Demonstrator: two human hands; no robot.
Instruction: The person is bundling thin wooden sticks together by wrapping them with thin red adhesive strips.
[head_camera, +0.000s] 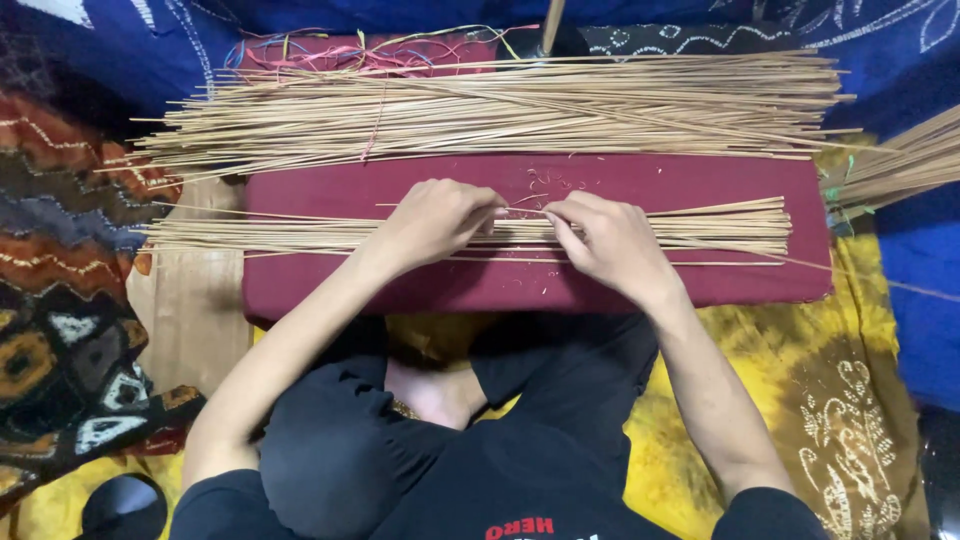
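Patterned cloths cover the floor: a yellow batik cloth (800, 380) under the seated person, deep blue printed fabric (120, 50) behind, a brown and orange zigzag textile (50, 250) at the left. Centre: one long maroon cloth-covered board (400, 290), lying crosswise over the person's lap.

Item 1: small flat bundle of thin pale bamboo sticks (700, 225), laid lengthwise on the maroon board, its ends overhanging the board at the left.

Item 2: left hand (435, 220), on the bundle near its middle, fingers curled and closed over the sticks.

Item 3: right hand (610, 240), just beside the left, fingertips pinched on the same sticks; whether a thread is held cannot be told.

Item 4: large loose heap of the same pale sticks (500, 110), lying along the far edge of the board, apart from the hands.

Item 5: tangle of coloured threads (350, 50) on a red cloth behind the heap.

Item 6: further sticks (900, 160) entering from the right edge.
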